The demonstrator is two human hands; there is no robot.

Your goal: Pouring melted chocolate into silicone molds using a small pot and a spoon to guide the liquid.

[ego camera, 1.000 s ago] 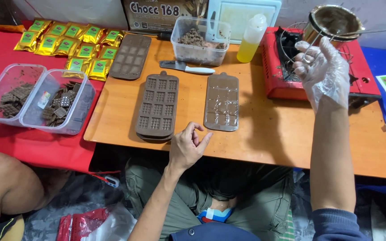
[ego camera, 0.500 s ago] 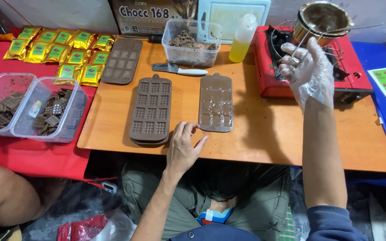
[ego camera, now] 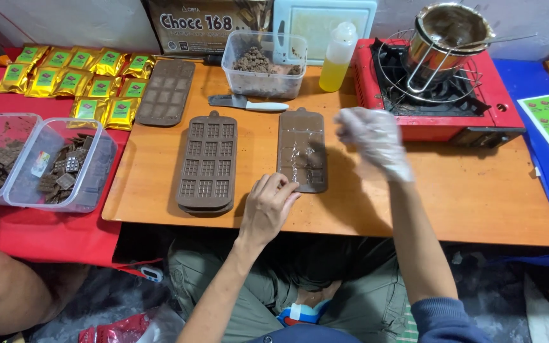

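Note:
A brown chocolate mould (ego camera: 302, 149) with wet chocolate in some cells lies flat in the middle of the wooden table (ego camera: 465, 197). My bare left hand (ego camera: 268, 208) pinches its near left corner with curled fingers. My right hand (ego camera: 373, 141), in a clear plastic glove and blurred by motion, hovers just right of the mould with its fingers spread, holding nothing. Left of my left hand lies a stack of matching moulds (ego camera: 208, 162).
A red gas stove (ego camera: 497, 108) with a chocolate-smeared metal pot (ego camera: 449, 32) stands at the back right. Behind the moulds are a knife (ego camera: 246, 103), a clear tub of crumbs (ego camera: 263, 63) and a yellow squeeze bottle (ego camera: 338, 57). Gold packets (ego camera: 77, 79) and tubs of chocolate pieces (ego camera: 58, 165) sit left.
My gloved right hand has come down from near the pot to beside the mould. My left hand has moved from the table's front edge onto the mould's corner.

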